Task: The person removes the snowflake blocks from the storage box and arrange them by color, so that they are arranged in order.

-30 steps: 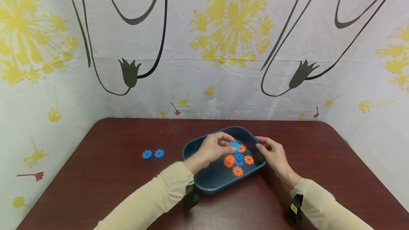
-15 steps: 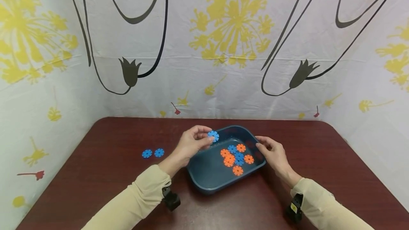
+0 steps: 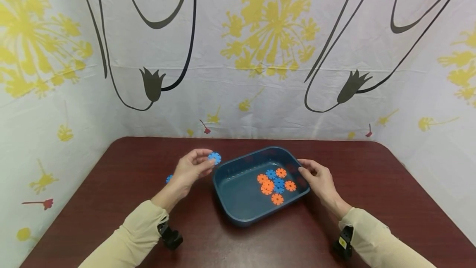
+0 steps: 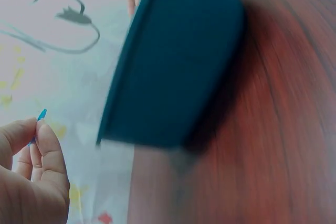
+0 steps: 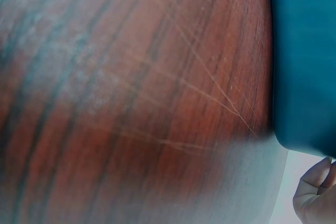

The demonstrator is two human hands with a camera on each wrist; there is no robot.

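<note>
My left hand (image 3: 189, 171) pinches a blue notched plastic disc (image 3: 214, 158) between thumb and fingers, just left of the tray's far-left corner. In the left wrist view the disc (image 4: 42, 114) shows edge-on at the fingertips. The dark blue tray (image 3: 238, 214) sits at an angle on the table. My right hand (image 3: 319, 180) grips the tray's right rim with thumb and fingers. Inside the tray, toward its right side, lie several orange discs (image 3: 277, 199) and blue discs (image 3: 270, 173), some overlapping. Another blue disc (image 3: 169, 178) lies on the table, partly hidden behind my left hand.
The reddish-brown wooden table (image 3: 122, 185) has rounded far corners. A white cloth (image 3: 238, 106) printed with yellow flowers and dark stems hangs behind it and along both sides. Black devices are strapped to the left wrist (image 3: 169, 237) and right wrist (image 3: 345, 241).
My left hand has lifted the blue disc out of the tray and carried it left past the rim, now covering most of the table discs. The right hand stays on the rim.
</note>
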